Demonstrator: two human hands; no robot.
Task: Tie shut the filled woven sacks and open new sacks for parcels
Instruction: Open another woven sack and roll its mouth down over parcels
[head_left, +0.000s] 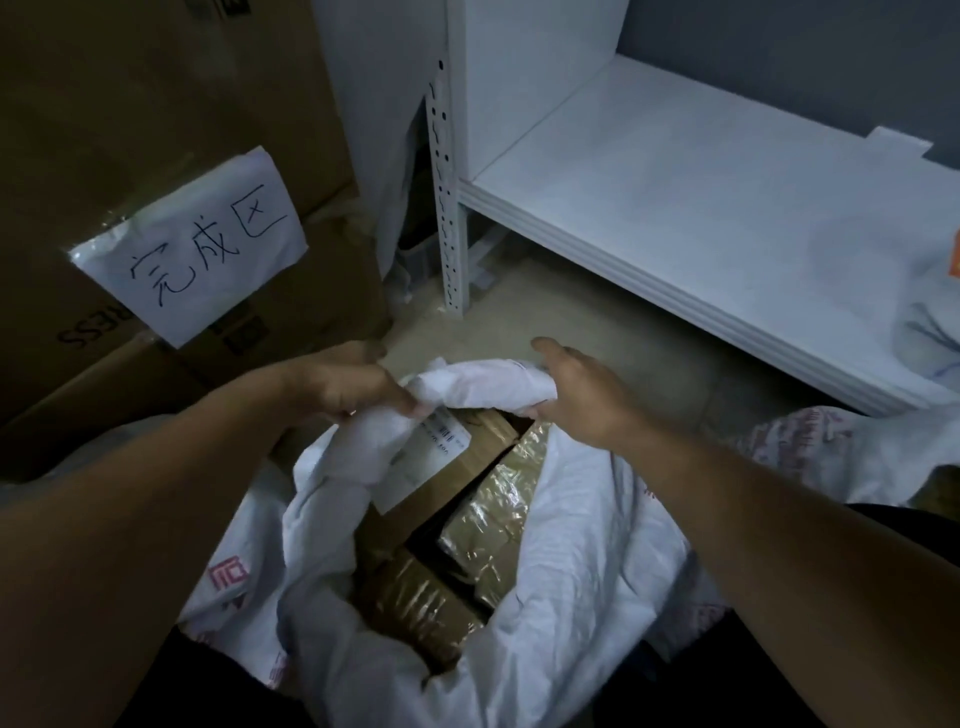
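So both hands are clamped on the same twisted bunch of fabric at the far rim of the white woven sack. The left hand grips one end and the right hand wraps the other with its thumb sticking up, and they sit close together. The sack stands on the floor right in front of the person, between the forearms. Its near side gapes wide open, so the taped brown parcels inside show, packed up close to the rim.

It's tight on the left, where stacked cardboard boxes with a handwritten paper sign sit just beside the sack. On the right, the front edge of a low white shelf runs diagonally, with its perforated upright post at the far corner. A strip of bare floor lies beyond the hands. Another crumpled printed sack lies to the right, under the shelf edge.
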